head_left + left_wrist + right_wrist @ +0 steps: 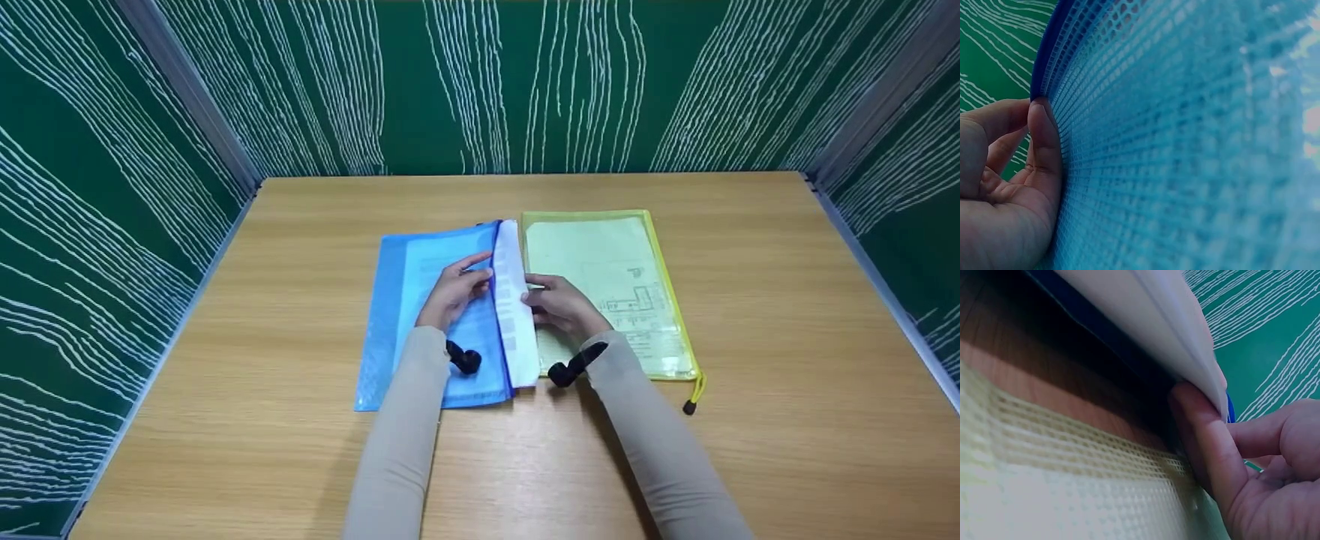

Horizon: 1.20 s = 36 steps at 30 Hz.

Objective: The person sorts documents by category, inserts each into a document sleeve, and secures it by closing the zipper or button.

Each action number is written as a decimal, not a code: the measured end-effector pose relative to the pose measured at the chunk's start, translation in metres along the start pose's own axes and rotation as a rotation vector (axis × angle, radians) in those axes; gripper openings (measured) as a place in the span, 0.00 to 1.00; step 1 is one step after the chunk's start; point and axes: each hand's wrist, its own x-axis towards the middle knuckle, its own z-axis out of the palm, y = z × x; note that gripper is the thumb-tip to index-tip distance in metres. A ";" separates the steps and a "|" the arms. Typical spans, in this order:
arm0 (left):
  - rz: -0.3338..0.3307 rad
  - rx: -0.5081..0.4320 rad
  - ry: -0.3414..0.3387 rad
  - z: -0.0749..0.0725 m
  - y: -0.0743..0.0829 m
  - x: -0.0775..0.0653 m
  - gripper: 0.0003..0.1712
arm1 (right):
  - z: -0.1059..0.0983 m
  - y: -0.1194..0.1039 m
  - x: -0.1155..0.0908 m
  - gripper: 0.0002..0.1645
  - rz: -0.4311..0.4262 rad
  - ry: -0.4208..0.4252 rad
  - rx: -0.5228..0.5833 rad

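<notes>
A blue mesh zip pouch (384, 322) lies on the table with white printed papers (516, 322) sticking out along its right side. My left hand (454, 292) pinches the pouch's dark blue edge between thumb and fingers; the left wrist view shows this grip close up on the mesh (1157, 146). On the other side, my right hand (564, 304) grips the outer edge of the papers. In the right wrist view the thumb and fingers (1213, 444) hold the stack of sheets (1145, 320). How many sheets there are, I cannot tell.
A yellow mesh zip pouch (585, 244) with printed sheets inside lies just right of the blue one, partly under my right hand. Its yellow cord and black stopper (690, 407) hang at the lower right corner. Green panels (405, 90) with white lines surround the wooden table (247, 375).
</notes>
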 end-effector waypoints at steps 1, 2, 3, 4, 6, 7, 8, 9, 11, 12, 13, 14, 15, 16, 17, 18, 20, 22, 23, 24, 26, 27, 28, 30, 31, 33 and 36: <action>-0.002 0.000 -0.001 0.000 0.000 0.000 0.22 | 0.001 0.000 0.000 0.34 0.004 0.003 -0.001; -0.003 0.000 -0.002 0.000 0.000 0.000 0.22 | 0.001 0.000 0.001 0.35 0.005 0.002 -0.002; -0.002 -0.001 -0.004 0.000 0.000 0.000 0.22 | 0.002 0.000 0.001 0.35 0.009 0.006 -0.002; 0.002 -0.003 -0.006 0.000 0.000 0.000 0.23 | 0.002 0.000 0.001 0.35 0.009 0.007 -0.003; 0.011 -0.008 -0.009 0.000 0.000 0.000 0.23 | 0.003 0.000 0.001 0.35 0.008 0.009 -0.001; 0.016 -0.008 -0.011 0.000 0.000 0.000 0.23 | 0.003 -0.001 0.001 0.35 0.006 0.008 0.003; 0.020 -0.010 -0.013 0.000 -0.001 0.000 0.23 | 0.003 -0.001 0.001 0.35 0.002 0.005 0.003; 0.021 -0.013 -0.014 0.000 -0.001 0.000 0.23 | 0.004 -0.001 0.001 0.35 0.001 0.005 0.003; 0.021 -0.014 -0.013 0.000 -0.001 0.000 0.23 | 0.004 -0.001 0.001 0.35 -0.003 0.003 0.005; 0.021 -0.014 -0.014 0.000 -0.001 -0.001 0.23 | 0.004 -0.001 0.001 0.34 -0.003 0.006 0.006; 0.021 -0.014 -0.014 0.000 -0.001 -0.001 0.23 | 0.005 -0.001 0.001 0.34 -0.002 0.009 0.008; 0.019 -0.014 -0.015 0.000 -0.001 -0.001 0.23 | 0.005 -0.001 0.001 0.34 -0.003 0.011 0.006; 0.018 -0.014 -0.015 0.000 -0.001 -0.001 0.23 | 0.005 -0.001 0.001 0.34 0.000 0.018 0.007; 0.018 -0.014 -0.016 0.000 -0.001 -0.001 0.23 | 0.005 -0.002 0.000 0.34 0.003 0.026 0.008; 0.019 -0.015 -0.018 0.000 -0.001 -0.002 0.23 | 0.006 -0.002 0.001 0.34 0.003 0.030 0.010; 0.020 -0.017 -0.020 0.000 -0.001 -0.001 0.23 | 0.006 -0.002 0.001 0.34 0.003 0.037 0.007; 0.021 -0.019 -0.020 0.000 -0.001 -0.002 0.23 | 0.007 -0.002 0.001 0.34 0.002 0.046 0.003; 0.026 -0.028 -0.021 0.000 -0.001 -0.002 0.23 | 0.008 -0.003 0.001 0.34 -0.001 0.056 -0.006; 0.028 -0.030 -0.021 0.000 -0.001 -0.002 0.23 | 0.008 -0.003 0.001 0.34 -0.002 0.061 -0.007; 0.030 -0.032 -0.020 0.001 -0.001 -0.002 0.23 | 0.009 -0.003 0.001 0.34 -0.004 0.065 -0.014; 0.031 -0.034 -0.019 0.001 -0.001 -0.002 0.23 | 0.010 -0.003 0.001 0.34 -0.007 0.070 -0.024; 0.031 -0.034 -0.018 0.001 -0.001 -0.002 0.23 | 0.010 -0.003 0.001 0.33 -0.008 0.074 -0.026; 0.030 -0.033 -0.018 0.001 -0.001 -0.002 0.23 | 0.011 -0.003 0.001 0.33 -0.008 0.077 -0.026; 0.027 -0.031 -0.016 0.001 -0.001 -0.002 0.23 | 0.012 -0.003 0.002 0.33 -0.008 0.084 -0.034; 0.025 -0.030 -0.014 0.001 -0.001 -0.002 0.23 | 0.012 -0.003 0.002 0.33 -0.007 0.088 -0.036; 0.020 -0.031 -0.012 0.001 -0.001 -0.002 0.23 | 0.013 -0.003 0.003 0.32 -0.005 0.097 -0.037; 0.013 -0.029 -0.010 0.001 -0.001 -0.003 0.23 | 0.014 -0.003 0.003 0.32 -0.009 0.102 -0.046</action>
